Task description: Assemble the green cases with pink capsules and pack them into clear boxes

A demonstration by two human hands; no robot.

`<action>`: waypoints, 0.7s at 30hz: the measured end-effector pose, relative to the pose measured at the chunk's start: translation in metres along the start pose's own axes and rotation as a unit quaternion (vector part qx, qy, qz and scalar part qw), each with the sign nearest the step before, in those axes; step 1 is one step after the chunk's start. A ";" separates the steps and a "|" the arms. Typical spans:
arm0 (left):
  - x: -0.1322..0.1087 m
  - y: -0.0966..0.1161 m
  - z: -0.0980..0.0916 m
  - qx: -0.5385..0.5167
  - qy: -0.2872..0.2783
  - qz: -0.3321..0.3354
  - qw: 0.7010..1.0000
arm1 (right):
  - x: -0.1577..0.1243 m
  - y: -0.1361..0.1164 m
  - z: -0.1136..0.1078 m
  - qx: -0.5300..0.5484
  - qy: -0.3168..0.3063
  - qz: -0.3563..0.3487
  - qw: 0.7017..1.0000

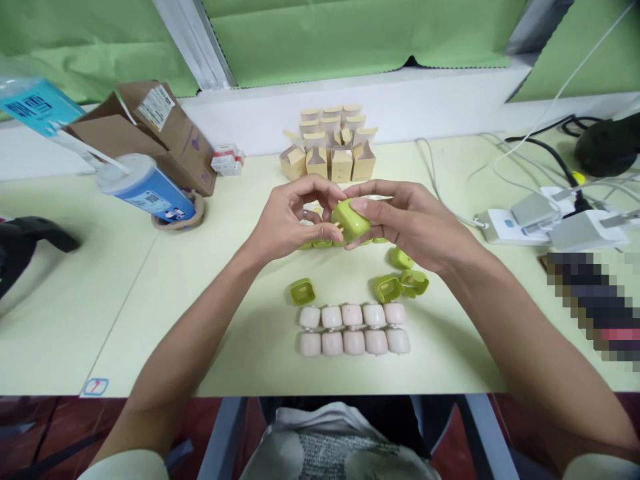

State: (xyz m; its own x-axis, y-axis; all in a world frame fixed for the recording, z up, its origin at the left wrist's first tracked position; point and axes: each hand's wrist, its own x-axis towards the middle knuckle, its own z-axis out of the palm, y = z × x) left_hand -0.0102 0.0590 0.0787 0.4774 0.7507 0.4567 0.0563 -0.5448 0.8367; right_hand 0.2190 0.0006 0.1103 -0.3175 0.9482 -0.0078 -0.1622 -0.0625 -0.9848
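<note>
Up in front of me, both hands hold one glossy, rounded green plastic shell (351,221). My left hand (300,217) closes on its left side, with thumb and fingers bent in; small cream-coloured prongs show by the thumb tip. The thumb of my right hand (407,217) presses on top of the shell, its fingers curled behind. More green pieces lie partly hidden under my hands. Nearer me are a hollow green shell (303,292) on the left and an open green pair (401,285) on the right. Two rows of pale pink-white rounded pieces (354,329) lie closest.
Several small open cardboard boxes (330,150) stand by the wall. At left are a blue tub (153,190), a brown carton (165,137) and a small white box (228,161). A power strip (505,227) with chargers and cables occupies the right side.
</note>
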 end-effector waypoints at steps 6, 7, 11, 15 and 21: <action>0.000 -0.007 0.003 0.029 0.002 -0.001 1.000 | 0.002 0.001 0.000 -0.014 -0.015 0.001 1.000; 0.001 -0.009 0.003 0.030 0.003 0.001 1.000 | 0.003 0.002 0.001 -0.015 -0.018 0.003 1.000; 0.002 -0.011 0.001 0.031 0.005 0.005 1.000 | 0.003 0.004 0.003 0.000 -0.031 0.008 0.999; 0.002 0.000 -0.002 0.040 -0.029 0.011 0.999 | 0.001 0.005 0.006 0.017 -0.053 0.013 0.998; 0.003 0.014 -0.013 0.082 -0.037 0.017 0.996 | 0.006 0.007 0.004 0.043 -0.087 0.035 0.995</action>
State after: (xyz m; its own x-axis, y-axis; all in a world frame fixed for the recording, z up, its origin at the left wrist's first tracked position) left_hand -0.0195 0.0588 0.0961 0.5444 0.7046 0.4551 0.1783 -0.6273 0.7581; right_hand 0.2123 0.0042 0.1040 -0.4861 0.8731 -0.0388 -0.2104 -0.1600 -0.9644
